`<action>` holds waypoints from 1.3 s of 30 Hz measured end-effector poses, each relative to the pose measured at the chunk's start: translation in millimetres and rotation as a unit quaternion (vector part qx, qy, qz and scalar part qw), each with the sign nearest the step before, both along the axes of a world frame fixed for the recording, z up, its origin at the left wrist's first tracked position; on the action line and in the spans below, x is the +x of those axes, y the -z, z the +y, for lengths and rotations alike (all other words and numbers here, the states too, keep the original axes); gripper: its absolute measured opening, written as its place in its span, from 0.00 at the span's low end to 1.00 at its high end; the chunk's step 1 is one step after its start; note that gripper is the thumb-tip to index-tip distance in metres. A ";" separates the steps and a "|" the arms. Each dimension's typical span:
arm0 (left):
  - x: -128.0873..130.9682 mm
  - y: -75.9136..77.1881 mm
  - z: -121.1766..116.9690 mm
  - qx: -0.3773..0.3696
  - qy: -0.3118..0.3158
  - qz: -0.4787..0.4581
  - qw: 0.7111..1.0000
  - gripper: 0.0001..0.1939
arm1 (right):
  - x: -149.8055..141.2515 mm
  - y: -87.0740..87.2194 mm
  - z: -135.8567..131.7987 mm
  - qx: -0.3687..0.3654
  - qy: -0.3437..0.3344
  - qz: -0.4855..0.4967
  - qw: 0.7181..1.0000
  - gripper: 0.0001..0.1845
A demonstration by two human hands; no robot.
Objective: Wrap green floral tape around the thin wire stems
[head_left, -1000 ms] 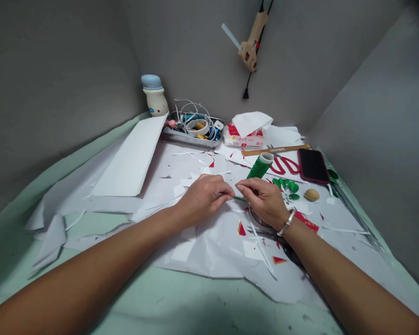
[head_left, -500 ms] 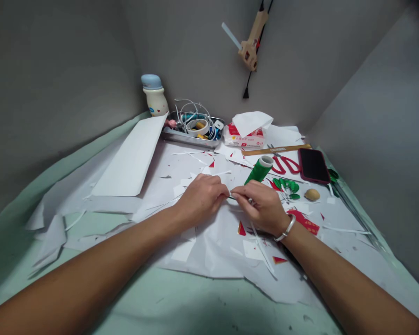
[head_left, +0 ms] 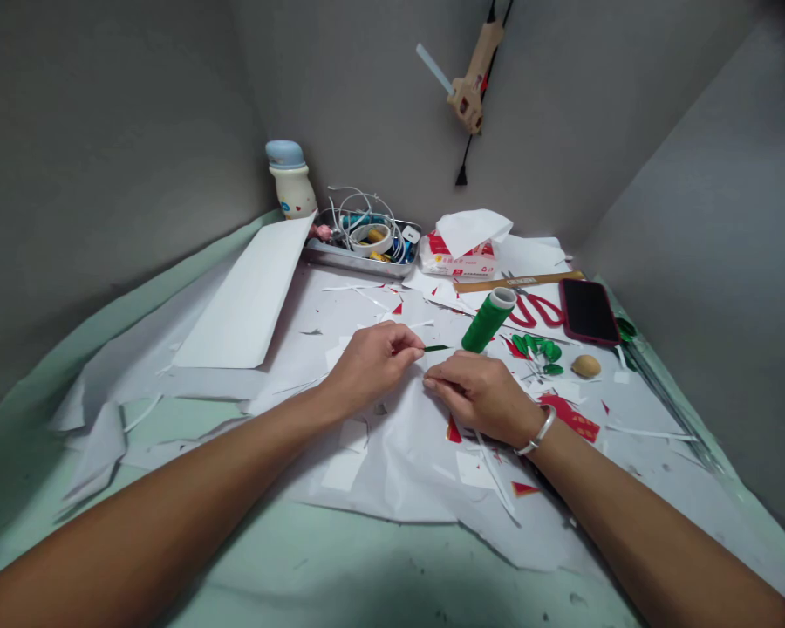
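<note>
My left hand (head_left: 379, 356) is closed in a pinch on a thin dark green strip (head_left: 436, 348), whose tip points right. Just right of it, my right hand (head_left: 474, 388) has thumb and forefinger pressed together; anything between them is too small to make out. A spool of green thread (head_left: 487, 323) stands tilted behind my right hand. Beyond the right wrist lie several glossy green leaf-shaped pieces (head_left: 544, 351) with thin stems. White paper (head_left: 399, 471) strewn with scraps lies under both hands.
Red-handled scissors (head_left: 537, 310), a brown ruler (head_left: 520, 281) and a phone (head_left: 589, 311) lie at right, near a round tan object (head_left: 585, 365). At the back are a tissue pack (head_left: 458, 259), a metal tray (head_left: 359, 258) and a bottle (head_left: 292, 183). A glue gun (head_left: 474, 78) hangs above.
My hands have come apart: the left has risen slightly with the green strip now showing, and the right has dropped a little. The thread spool has shifted slightly right.
</note>
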State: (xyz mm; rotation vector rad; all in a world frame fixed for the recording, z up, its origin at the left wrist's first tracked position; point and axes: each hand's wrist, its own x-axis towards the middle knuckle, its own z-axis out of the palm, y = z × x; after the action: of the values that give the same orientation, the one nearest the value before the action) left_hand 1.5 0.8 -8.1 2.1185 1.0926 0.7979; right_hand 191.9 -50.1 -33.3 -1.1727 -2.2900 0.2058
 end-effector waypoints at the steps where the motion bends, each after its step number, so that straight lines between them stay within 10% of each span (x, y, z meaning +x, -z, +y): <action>1: -0.3 1.5 0.8 0.009 -0.005 0.015 1.000 0.07 | -0.8 -1.2 -1.3 0.014 -0.007 -0.010 1.000 0.08; 28: 2.0 5.7 -2.3 0.069 0.161 0.114 0.978 0.10 | 4.7 -3.7 7.3 0.005 0.058 0.158 0.986 0.09; 39: 0.6 -3.0 -2.2 0.028 0.013 -0.014 0.999 0.07 | 1.1 1.6 4.2 -0.009 0.029 0.026 0.999 0.09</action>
State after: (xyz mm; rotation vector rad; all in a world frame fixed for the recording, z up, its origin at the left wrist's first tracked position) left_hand 2.1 -1.4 -5.1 2.1577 1.0374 0.8529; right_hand 193.0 -45.9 -34.9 -1.2273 -2.2108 0.2328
